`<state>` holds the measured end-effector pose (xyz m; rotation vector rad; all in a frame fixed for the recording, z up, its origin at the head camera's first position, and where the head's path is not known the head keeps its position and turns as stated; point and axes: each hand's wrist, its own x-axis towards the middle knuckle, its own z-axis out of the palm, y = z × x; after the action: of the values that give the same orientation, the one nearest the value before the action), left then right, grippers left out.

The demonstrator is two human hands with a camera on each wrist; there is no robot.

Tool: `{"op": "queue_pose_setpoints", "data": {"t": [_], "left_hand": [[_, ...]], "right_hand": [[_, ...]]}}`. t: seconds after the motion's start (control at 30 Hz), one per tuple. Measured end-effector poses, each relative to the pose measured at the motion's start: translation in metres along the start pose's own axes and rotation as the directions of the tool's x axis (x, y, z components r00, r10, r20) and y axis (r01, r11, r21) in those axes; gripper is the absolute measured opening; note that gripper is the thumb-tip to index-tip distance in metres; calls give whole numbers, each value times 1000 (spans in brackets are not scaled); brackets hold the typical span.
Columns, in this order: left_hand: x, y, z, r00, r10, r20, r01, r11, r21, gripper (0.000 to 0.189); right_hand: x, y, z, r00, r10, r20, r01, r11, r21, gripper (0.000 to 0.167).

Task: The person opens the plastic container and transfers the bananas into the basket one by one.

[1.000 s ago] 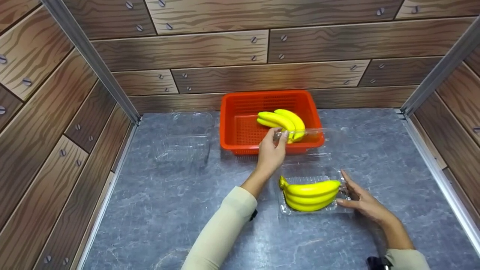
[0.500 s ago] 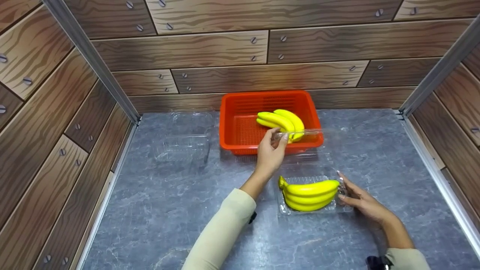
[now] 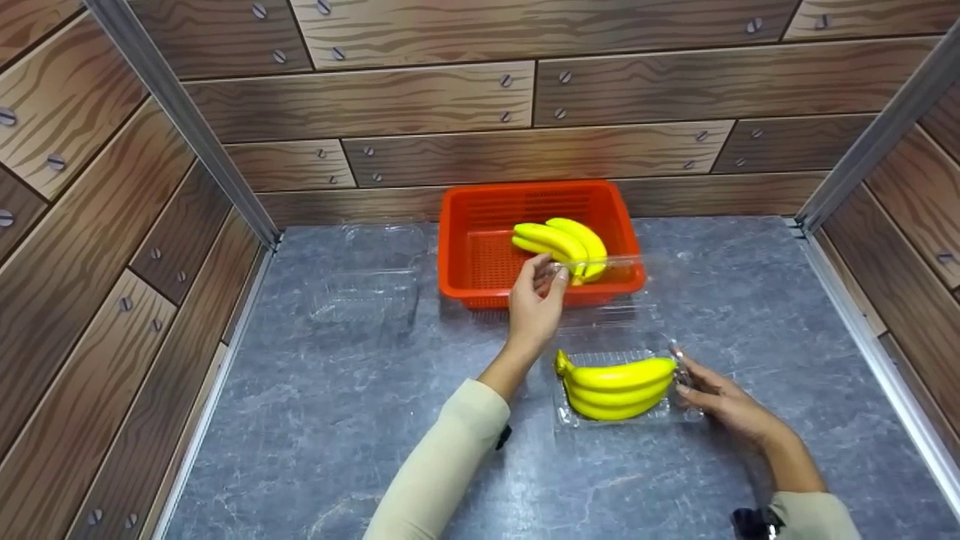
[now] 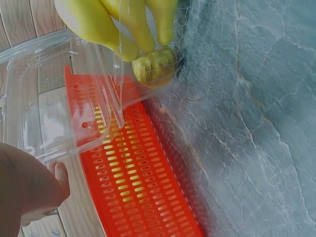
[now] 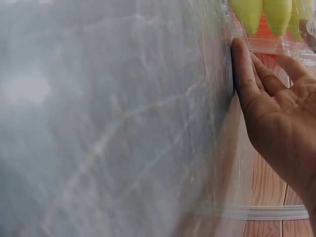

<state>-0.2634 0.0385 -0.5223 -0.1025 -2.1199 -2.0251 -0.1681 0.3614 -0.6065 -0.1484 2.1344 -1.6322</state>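
Observation:
A clear plastic clamshell box point(image 3: 571, 421) lies with its lid raised, holding a bunch of yellow bananas point(image 3: 619, 386). My left hand point(image 3: 536, 307) pinches the left part of the lid's edge point(image 3: 607, 262) between thumb and fingers, above the basket's front rim. In the left wrist view the lid point(image 4: 44, 108) stands up from the box, and the banana stem point(image 4: 153, 69) shows through the clear wall. At the box's right end, my right hand point(image 3: 731, 401) touches the side with fingers and thumb spread. The right wrist view shows these fingers point(image 5: 244, 69) fairly straight against the plastic.
Behind the box stands a red-orange basket point(image 3: 480, 291) with another bunch of bananas point(image 3: 562, 244) inside. A second clear clamshell box point(image 3: 364, 296), its lid up, rests to the basket's left. Wood-patterned walls point(image 3: 450, 97) enclose the grey marbled table point(image 3: 300, 420).
The left hand has shifted slightly left with the lid edge. My right hand's fingers have moved slightly left along with the box's end. The basket stays in place.

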Motion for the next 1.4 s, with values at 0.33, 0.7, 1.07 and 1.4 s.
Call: {"op": "queue_pose_setpoints", "data": {"t": [0.33, 0.7, 1.07, 1.4], "left_hand": [[3, 5, -4, 1000, 7, -9, -7, 1000, -16, 36], [-2, 4, -6, 998, 32, -51, -35, 997, -63, 38], [-37, -3, 2, 951, 283, -128, -265, 954, 141, 30], [-58, -23, 5, 908, 272, 320, -322, 940, 112, 22]], "right_hand": [[0, -1, -2, 999, 35, -27, -35, 999, 10, 84], [0, -6, -2, 999, 35, -23, -35, 999, 12, 86], [-4, -3, -1, 998, 49, -49, -51, 998, -23, 86], [-4, 2, 2, 999, -12, -41, 11, 1000, -24, 92]]}}
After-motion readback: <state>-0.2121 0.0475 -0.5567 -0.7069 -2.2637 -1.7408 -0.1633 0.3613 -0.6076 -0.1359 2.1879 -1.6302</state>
